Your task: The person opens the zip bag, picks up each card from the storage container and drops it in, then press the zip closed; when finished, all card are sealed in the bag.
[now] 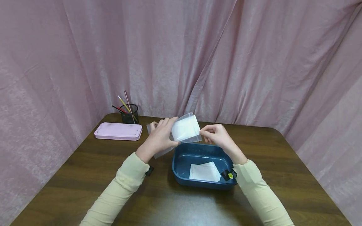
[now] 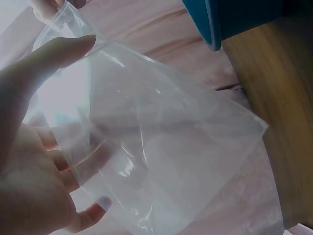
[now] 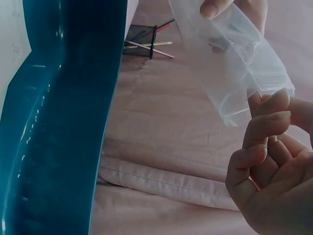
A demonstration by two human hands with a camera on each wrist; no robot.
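Note:
A clear plastic bag (image 2: pixel 181 142) is held up above the far rim of a dark blue tub (image 1: pixel 176 175). My left hand (image 1: pixel 161 138) grips it between thumb and fingers, the clear film crossing the palm side. Inside, near the bag's right end, lies a white square piece (image 1: pixel 185 129). My right hand (image 1: pixel 217 136) pinches the bag's right edge with thumb and forefinger, its other fingers curled; whether the white piece's edge is pinched too cannot be told. Several flat white packets (image 1: pixel 205 172) lie loosely stacked in the tub.
A pink pencil case (image 1: pixel 118 131) lies at the left of the wooden table (image 1: pixel 254 147). Behind it a black mesh cup (image 1: pixel 133 117) holds several pencils (image 1: pixel 124 104). A pink curtain (image 1: pixel 158 56) hangs along the table's back edge.

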